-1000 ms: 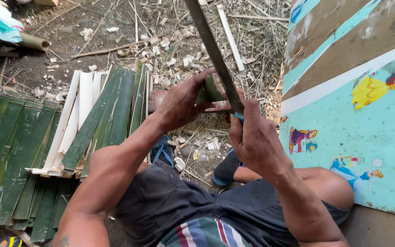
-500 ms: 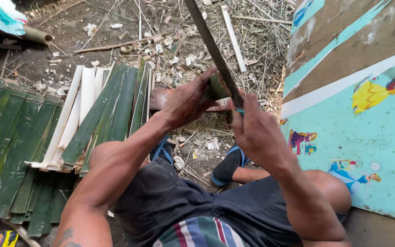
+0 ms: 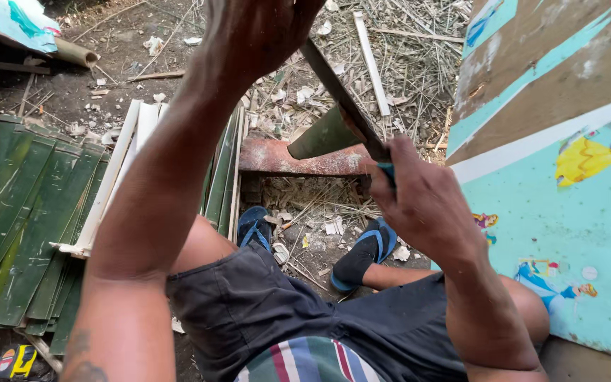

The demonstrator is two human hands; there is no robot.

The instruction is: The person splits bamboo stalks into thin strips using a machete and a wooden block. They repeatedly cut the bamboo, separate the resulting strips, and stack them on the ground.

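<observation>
Over a rusty bar [image 3: 298, 159] on the ground, the right hand [image 3: 419, 194] is gripping the handle of a long knife [image 3: 341, 95], fingers closed tight around it. The blade is rising up and to the left from the hand, and it is touching the cut end of a green bamboo piece [image 3: 323, 134], which is lying tilted on the bar. The left hand [image 3: 256, 32] is raised high near the camera, above the blade; it is seeming closed, but I cannot tell if it is holding anything, because the top edge is cutting it off. Below the bar, two feet in blue sandals [image 3: 369, 247] are resting on the littered soil. At the left, many flat green bamboo strips [image 3: 30, 219] are lying side by side, with some pale strips [image 3: 118, 163] beside them. At the right, a turquoise board [image 3: 567, 233] with cartoon pictures is leaning close to the right arm.
</observation>
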